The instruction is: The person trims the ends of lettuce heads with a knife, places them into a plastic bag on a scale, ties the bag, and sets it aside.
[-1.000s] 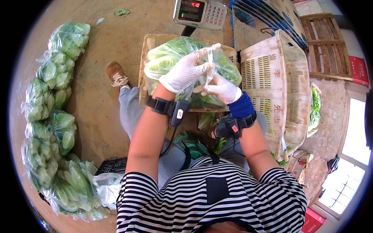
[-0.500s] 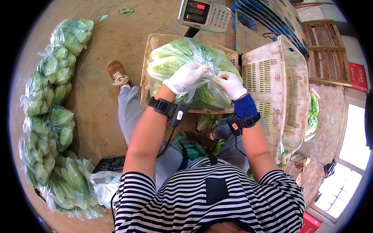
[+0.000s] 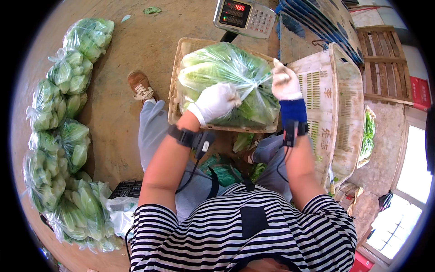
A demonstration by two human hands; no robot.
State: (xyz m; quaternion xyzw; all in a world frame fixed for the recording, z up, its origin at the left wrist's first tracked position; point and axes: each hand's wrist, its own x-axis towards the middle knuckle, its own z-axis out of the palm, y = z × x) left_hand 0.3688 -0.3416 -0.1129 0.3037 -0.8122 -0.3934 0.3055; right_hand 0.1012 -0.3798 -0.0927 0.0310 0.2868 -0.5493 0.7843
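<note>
A clear plastic bag (image 3: 222,59) full of leafy green heads lies in a shallow plastic crate (image 3: 173,86). Its gathered neck shows a tight twist or knot at the right side of the bag. My left hand (image 3: 216,102), in a white glove, is closed on a stretch of the bag's plastic, below and left of that twist. To the right of the twist, my right hand (image 3: 286,81), gloved too, is closed with a strip of the bag's plastic at its fingers. The two hands are apart, with the twist between them.
A scale display (image 3: 244,18) on a post stands behind the crate. Tall white crates (image 3: 317,109) stand close at my right, blue-edged panels (image 3: 317,27) beyond. Several filled bags (image 3: 68,72) line the floor at left. A green bag (image 3: 219,170) lies between my legs.
My hands have moved apart from near each other at the bag's neck: the left down and left, the right up and right. The neck has drawn into a tight twist.
</note>
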